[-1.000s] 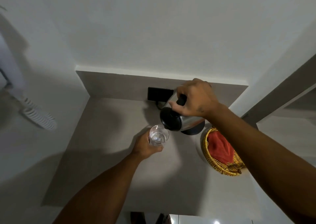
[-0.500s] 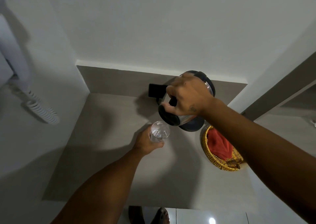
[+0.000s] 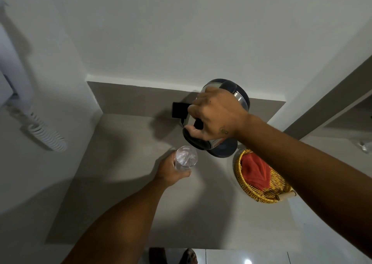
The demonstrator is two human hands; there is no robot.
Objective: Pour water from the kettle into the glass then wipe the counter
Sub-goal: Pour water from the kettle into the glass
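- Right hand (image 3: 215, 118): wrapped round the dark handle of the kettle (image 3: 240, 95), which is lifted clear of the counter and tipped steeply, mouth down and to the left.
- Kettle mouth: the dark rim hangs just above and to the right of the glass; I cannot make out a stream between them (too fine or too blurred to tell).
- Left hand (image 3: 171, 171): closed about the side of the glass (image 3: 186, 159), holding it upright over the grey counter (image 3: 124, 183); whether its foot touches the surface is hidden by the fingers.
- Glass contents: something glints inside, likely water, level not readable.
- Kettle base (image 3: 223, 150): dark disc on the counter under the kettle, with a black plug (image 3: 180, 109) on the back wall behind it.
- Basket (image 3: 261, 193): woven, to the right of the base, a red cloth (image 3: 254, 171) lying in it.
- Step in hand, as I judge it: the pour, well under way.
- Next move calls for: righting the kettle gently, setting it back on its base, putting the glass down, then reaching for the cloth to wipe.
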